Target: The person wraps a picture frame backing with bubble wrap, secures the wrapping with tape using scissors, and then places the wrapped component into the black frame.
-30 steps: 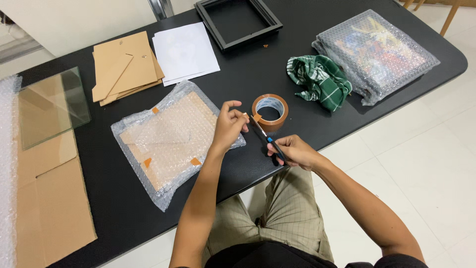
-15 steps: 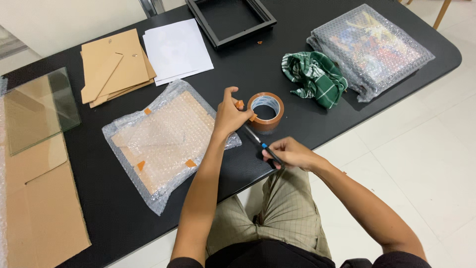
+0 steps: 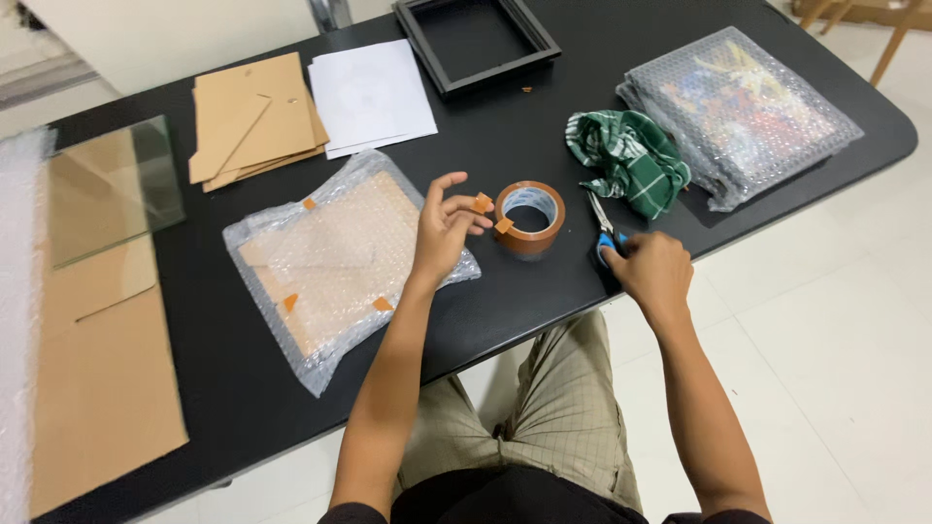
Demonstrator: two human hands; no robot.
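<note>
Your bubble-wrapped parcel lies on the black table at the left, your left hand just beside it pinches a small piece of brown tape in its fingertips, the tape roll sits next, and your right hand grips the scissors flat on the table.

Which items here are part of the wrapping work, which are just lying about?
In use: tape piece in left hand; tape roll; scissors under right hand; bubble-wrapped board.
Lying about: green cloth; black frame; white paper; glass pane.
</note>
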